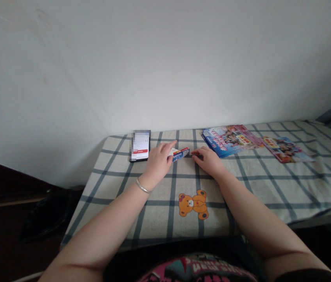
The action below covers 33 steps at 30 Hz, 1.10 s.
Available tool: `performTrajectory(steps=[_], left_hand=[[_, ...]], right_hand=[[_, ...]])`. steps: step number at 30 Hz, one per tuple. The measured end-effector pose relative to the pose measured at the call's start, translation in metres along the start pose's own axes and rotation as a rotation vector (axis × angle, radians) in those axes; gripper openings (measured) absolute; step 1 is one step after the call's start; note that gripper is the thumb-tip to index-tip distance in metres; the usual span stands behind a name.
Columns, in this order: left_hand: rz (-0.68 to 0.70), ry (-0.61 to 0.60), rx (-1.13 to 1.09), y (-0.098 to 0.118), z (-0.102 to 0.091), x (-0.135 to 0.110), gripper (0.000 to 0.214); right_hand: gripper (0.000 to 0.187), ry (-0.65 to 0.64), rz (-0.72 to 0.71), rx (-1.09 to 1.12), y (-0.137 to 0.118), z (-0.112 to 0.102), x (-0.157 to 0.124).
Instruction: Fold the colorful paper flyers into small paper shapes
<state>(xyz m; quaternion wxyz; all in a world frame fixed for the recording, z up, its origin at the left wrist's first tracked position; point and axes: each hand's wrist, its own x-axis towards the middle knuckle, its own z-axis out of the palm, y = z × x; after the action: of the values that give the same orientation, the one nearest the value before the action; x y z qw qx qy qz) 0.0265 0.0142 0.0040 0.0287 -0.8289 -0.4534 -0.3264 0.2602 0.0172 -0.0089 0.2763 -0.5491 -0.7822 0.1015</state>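
Note:
A small blue, white and red box lies on the checked cloth near the wall. My left hand grips its left end with thumb and fingers closed on it. My right hand rests just right of the box, its fingers pinched on a small red thing at the box's right end that I cannot make out. A silver bangle circles my left wrist.
A phone with a lit screen lies left of my left hand by the wall. A stack of colourful leaflets and another single leaflet lie to the right. A bear print marks the cloth.

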Motion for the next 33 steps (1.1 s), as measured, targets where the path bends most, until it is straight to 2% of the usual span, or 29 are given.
performTrajectory(steps=[6, 12, 16, 24, 29, 33], left_hand=[[0.072, -0.063, 0.016, 0.001, -0.007, -0.019, 0.048], [0.15, -0.086, 0.08, 0.002, -0.007, -0.019, 0.032], [0.155, -0.138, 0.065, -0.001, -0.007, -0.02, 0.021], [0.207, -0.286, 0.067, -0.002, -0.009, -0.02, 0.031], [0.213, -0.273, 0.127, -0.006, -0.006, -0.022, 0.038], [0.2, -0.269, 0.135, -0.001, -0.009, -0.022, 0.036]], right_hand=[[0.023, 0.0, -0.011, 0.025, -0.001, 0.001, 0.0], [0.023, -0.001, -0.043, 0.074, -0.002, 0.001, -0.001], [0.025, 0.001, -0.043, 0.104, -0.002, 0.001, -0.002], [0.037, -0.006, -0.085, 0.111, -0.001, 0.002, -0.001], [0.026, -0.046, -0.158, 0.07, -0.004, -0.001, -0.002], [0.016, -0.081, -0.204, 0.036, -0.006, -0.001, -0.002]])
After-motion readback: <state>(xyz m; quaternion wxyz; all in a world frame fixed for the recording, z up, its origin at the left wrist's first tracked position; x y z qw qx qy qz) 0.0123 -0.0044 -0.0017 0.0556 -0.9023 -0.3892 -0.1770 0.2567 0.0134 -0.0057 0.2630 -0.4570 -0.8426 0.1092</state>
